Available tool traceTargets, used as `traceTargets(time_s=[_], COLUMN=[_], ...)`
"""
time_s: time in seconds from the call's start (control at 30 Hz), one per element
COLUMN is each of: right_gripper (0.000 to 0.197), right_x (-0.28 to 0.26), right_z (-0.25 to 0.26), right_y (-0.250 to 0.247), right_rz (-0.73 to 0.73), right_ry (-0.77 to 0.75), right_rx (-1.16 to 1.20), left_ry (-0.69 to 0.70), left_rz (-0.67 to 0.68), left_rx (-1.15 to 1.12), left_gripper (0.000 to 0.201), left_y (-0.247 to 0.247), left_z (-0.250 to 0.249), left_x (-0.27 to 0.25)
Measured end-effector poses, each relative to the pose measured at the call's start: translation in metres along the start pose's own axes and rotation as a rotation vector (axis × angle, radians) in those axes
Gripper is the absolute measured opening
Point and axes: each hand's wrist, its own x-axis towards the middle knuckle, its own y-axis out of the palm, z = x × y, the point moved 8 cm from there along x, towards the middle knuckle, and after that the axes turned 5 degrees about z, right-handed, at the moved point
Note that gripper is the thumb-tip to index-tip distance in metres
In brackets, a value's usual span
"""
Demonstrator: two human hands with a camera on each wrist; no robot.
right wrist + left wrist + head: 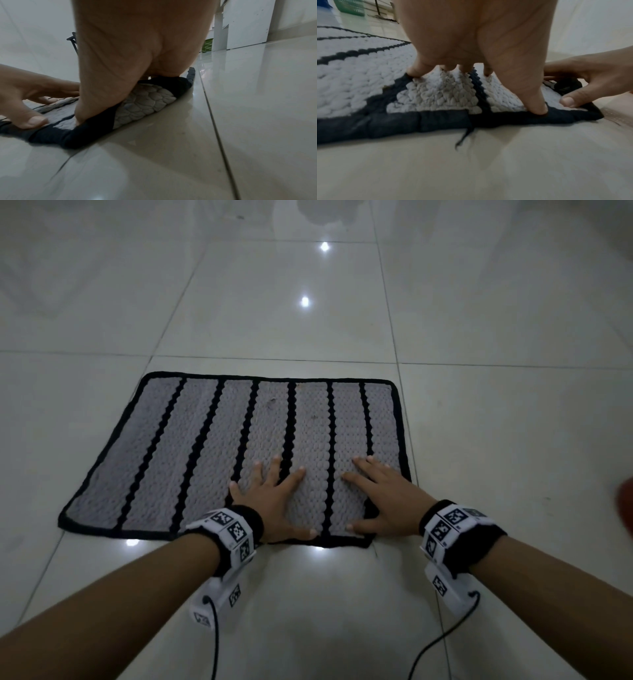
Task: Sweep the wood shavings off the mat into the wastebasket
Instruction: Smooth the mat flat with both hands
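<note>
Both hands lie spread, palms down, on the near right part of the mat (191, 446), a grey knit with black stripes and black border, flat on the pale tiled floor (479, 302); left hand (274, 501) and right hand (383, 498) press it with straight fingers, thumbs at the near border. Few faint specks, possibly wood shavings (274, 405), sit toward the mat's far edge. One green slatted basket (208, 45) stands well away by a white post.
</note>
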Motion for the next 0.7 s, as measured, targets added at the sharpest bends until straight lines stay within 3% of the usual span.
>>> traceTargets(time_s=[0.7], right_gripper=[0.089], right_x=[0.001], right_z=[-0.019], right_y=[-0.010], right_rz=[-0.122], right_ry=[0.037], right_rx=[0.004], left_ry=[-0.023], left_rz=[0.005], left_rx=[0.041], left_gripper=[0.123], left_y=[-0.019], left_z=[-0.002], left_x=[0.017])
